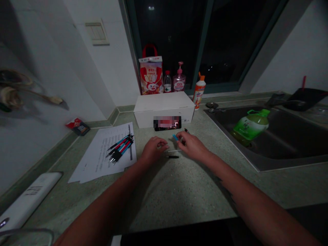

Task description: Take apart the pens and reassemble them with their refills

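My right hand is closed, pinching a small light-blue pen part between thumb and fingers. Opposite it, my left hand hovers low over the counter, fingers loosely curled and apart, with nothing visible in them. Between the hands lies a thin whitish stick, perhaps a refill. Just nearer to me is a short black pen piece. Another small dark piece shows behind my right hand. A pile of blue, red and black pens rests on printed paper sheets to the left.
A phone leans against a white box. Bottles and a red bag stand behind, by the window. On the right, a sink holds a large green bottle. A white device lies at the left edge.
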`<state>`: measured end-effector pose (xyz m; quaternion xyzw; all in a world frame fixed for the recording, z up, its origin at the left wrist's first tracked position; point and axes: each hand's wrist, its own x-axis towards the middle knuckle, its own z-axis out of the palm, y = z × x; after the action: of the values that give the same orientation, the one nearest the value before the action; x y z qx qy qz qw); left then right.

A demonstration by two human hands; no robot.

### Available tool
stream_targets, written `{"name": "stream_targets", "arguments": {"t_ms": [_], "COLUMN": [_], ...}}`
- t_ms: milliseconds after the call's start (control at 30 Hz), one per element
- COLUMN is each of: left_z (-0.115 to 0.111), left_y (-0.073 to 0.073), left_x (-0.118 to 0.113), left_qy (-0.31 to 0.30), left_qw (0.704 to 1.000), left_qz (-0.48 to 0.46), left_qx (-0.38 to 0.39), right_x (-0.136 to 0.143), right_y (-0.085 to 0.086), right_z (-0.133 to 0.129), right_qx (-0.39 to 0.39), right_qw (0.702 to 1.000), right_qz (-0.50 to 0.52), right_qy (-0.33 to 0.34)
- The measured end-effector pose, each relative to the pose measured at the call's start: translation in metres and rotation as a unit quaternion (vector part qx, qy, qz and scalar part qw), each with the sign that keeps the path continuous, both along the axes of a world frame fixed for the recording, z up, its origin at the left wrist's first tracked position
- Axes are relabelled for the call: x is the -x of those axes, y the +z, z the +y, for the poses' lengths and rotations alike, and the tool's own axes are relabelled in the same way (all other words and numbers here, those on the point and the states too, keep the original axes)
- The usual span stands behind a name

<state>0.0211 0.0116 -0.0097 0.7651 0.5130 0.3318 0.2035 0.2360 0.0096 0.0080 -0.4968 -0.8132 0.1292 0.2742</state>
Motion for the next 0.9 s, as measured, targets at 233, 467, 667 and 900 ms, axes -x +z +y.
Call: {"name": "stream_targets", "arguments": {"t_ms": [233,467,667,900], "left_z": [-0.005,-0.003,-0.003,-0.001], "left_y": [-0.003,0.007,0.017,0.013], "left_x": [-0.003,0.004,0.015,0.015], "left_qy": [-0.064,0.024,0.085,0.068], "left_qw": [0.977,0.983,0.983,0.978], "left_qz": [0.196,0.176,0.152,0.185], "left_qx": [-0.061,-0.038,-0.064,-0.072], "right_x": [-0.002,-0.010,-0.014,-0.008], "right_y": [0.002,0.002,-0.002,-0.001], "right_z": [0.002,0.006,0.008,0.002], "right_qx": [-0.030,-0.042,-0.056,-0.058], "right_qw": [0.999,0.995,0.992,0.990], "right_qz": [-0.024,-0.080,-0.108,-0.126], "right_qy": [-0.015,-0.051,-0.045,-0.013]}}
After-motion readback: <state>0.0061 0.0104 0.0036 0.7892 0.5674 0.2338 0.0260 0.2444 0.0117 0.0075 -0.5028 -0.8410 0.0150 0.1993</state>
